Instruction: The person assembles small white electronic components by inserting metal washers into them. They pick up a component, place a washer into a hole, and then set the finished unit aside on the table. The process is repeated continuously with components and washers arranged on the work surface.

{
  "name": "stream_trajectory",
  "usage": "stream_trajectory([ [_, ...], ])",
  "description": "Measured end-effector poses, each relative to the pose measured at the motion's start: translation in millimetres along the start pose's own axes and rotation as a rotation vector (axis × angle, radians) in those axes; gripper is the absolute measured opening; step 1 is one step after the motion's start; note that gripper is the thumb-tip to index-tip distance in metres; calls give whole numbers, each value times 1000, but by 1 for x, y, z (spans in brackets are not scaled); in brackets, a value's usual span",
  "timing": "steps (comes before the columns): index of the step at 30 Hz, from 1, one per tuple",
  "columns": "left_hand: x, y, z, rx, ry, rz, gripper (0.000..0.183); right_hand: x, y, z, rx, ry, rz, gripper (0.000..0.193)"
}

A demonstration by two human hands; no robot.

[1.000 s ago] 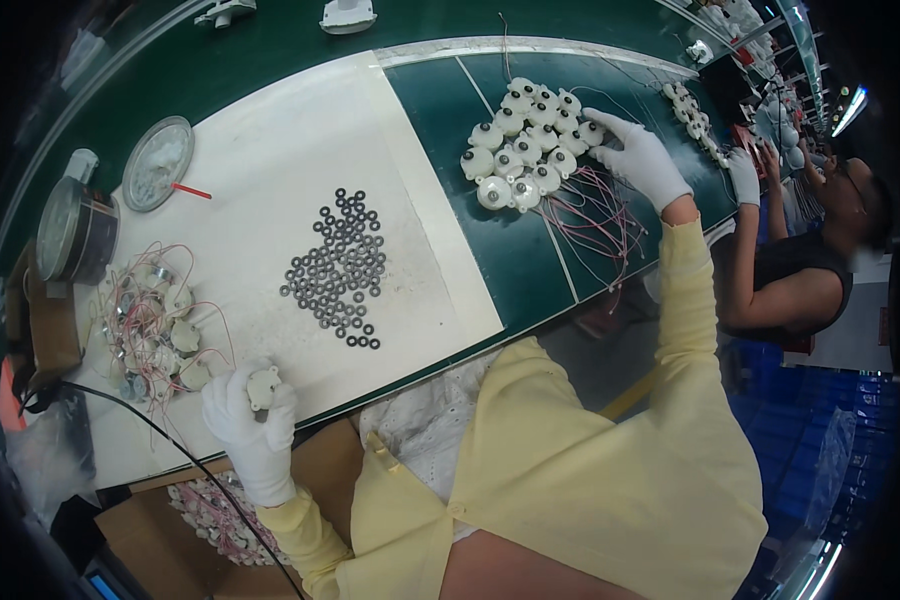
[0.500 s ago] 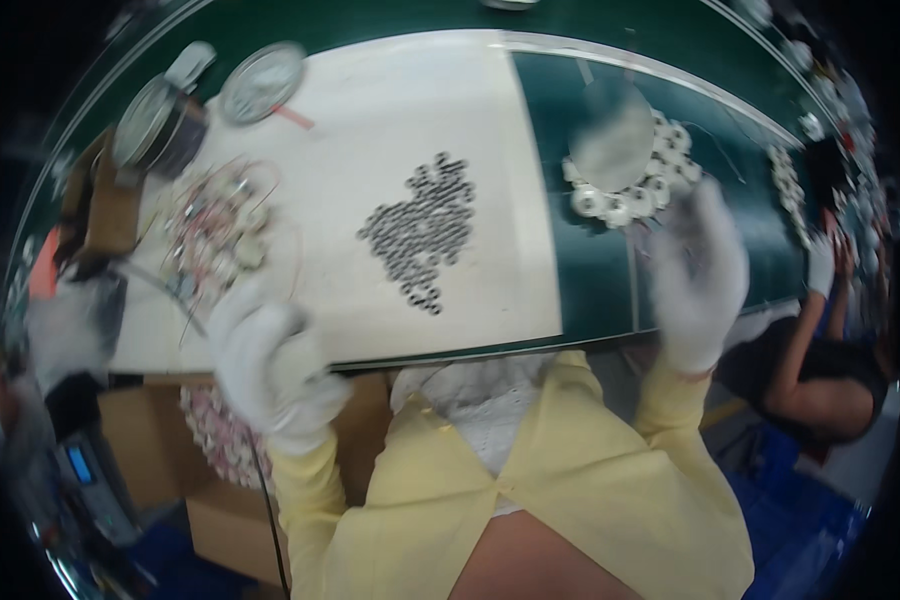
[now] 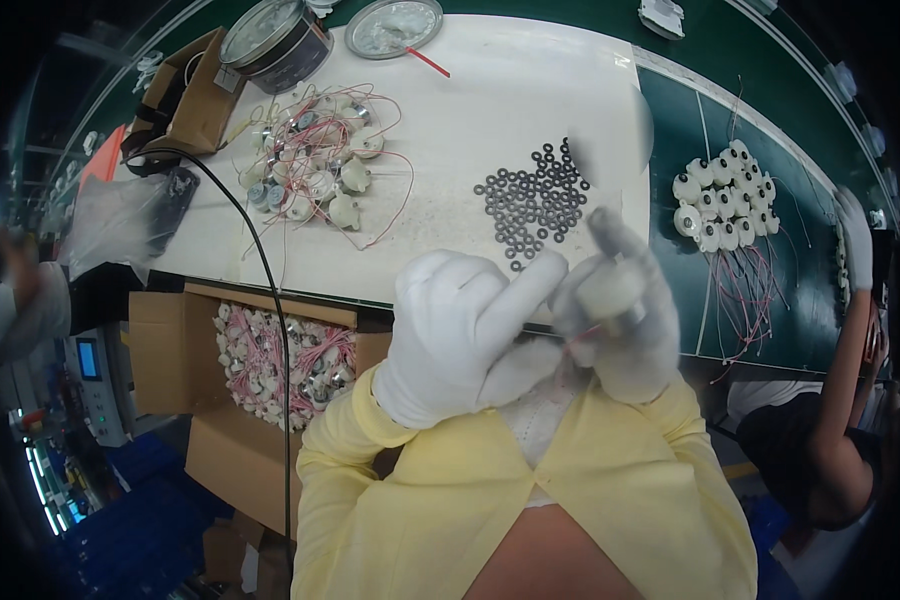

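Note:
My right hand (image 3: 645, 330), white-gloved and blurred, is closed around a small white motor (image 3: 613, 288) with thin red wires, close to my chest at the table's front edge. Right beside it, my left hand (image 3: 450, 330), also gloved, has its index finger stretched toward the motor and its thumb apart below. Its other fingers curl inward, and their tips are hidden. Beyond both hands, a patch of small dark rings (image 3: 530, 205) lies on the white table sheet (image 3: 450, 120). Rows of white motors with dark rings on top (image 3: 725, 200) stand on the green mat (image 3: 670, 120).
A tangle of wired motors (image 3: 315, 165) lies left, near a tin (image 3: 275, 50) and a round lid (image 3: 395, 28). A carton (image 3: 160, 350) of motors stands below the edge, crossed by a black cable (image 3: 275, 290). A co-worker's gloved hand (image 3: 855, 240) is at far right.
My right hand has moved from beside the motors on the green mat to in front of my chest. My left hand has moved right to meet it. The view has shifted left.

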State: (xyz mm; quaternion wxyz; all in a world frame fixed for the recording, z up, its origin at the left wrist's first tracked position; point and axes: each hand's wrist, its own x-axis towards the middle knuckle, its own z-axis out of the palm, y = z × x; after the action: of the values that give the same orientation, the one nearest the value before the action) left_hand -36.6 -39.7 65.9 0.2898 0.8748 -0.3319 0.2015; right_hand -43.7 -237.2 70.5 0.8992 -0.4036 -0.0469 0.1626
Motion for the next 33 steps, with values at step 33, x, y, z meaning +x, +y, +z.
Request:
stream_trajectory([
  [33,-64,-76,3,451,113,-405,59,34,-27,-67,-1112,75,221,35],
])
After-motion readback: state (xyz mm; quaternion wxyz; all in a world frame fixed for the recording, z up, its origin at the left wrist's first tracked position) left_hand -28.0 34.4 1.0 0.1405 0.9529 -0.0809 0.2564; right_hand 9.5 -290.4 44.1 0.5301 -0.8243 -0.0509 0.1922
